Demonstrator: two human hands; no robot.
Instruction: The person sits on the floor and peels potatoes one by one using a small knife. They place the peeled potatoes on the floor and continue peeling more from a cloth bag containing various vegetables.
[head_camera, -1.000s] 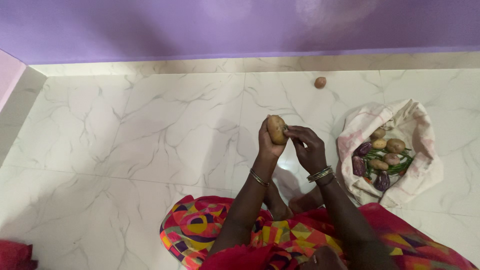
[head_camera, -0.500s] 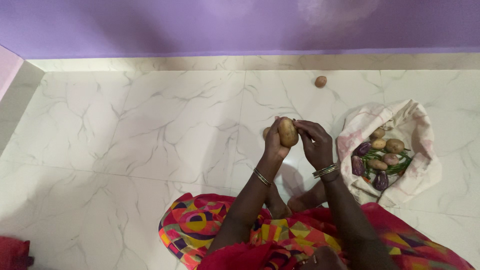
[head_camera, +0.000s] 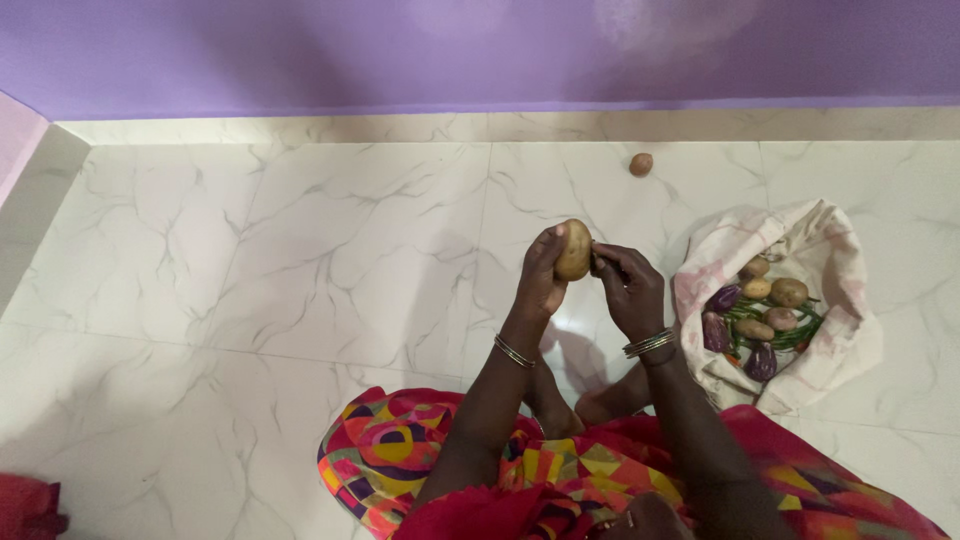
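Observation:
My left hand (head_camera: 541, 280) holds a brown potato (head_camera: 573, 249) up over the marble floor, thumb and fingers wrapped around it. My right hand (head_camera: 626, 288) is beside it on the right, fingertips pressed against the potato's side. Whether the right hand holds a small tool is hidden. Both wrists wear thin metal bangles.
A pale cloth (head_camera: 840, 270) lies open on the floor at the right, holding potatoes, small purple aubergines and green beans. One loose potato (head_camera: 641, 164) sits near the purple wall. My colourful garment (head_camera: 400, 455) covers my lap. A red cloth (head_camera: 25, 505) shows at the bottom left.
Both hands shifted a little with the potato, which has been turned in my left hand; the right fingertips stay at its side.

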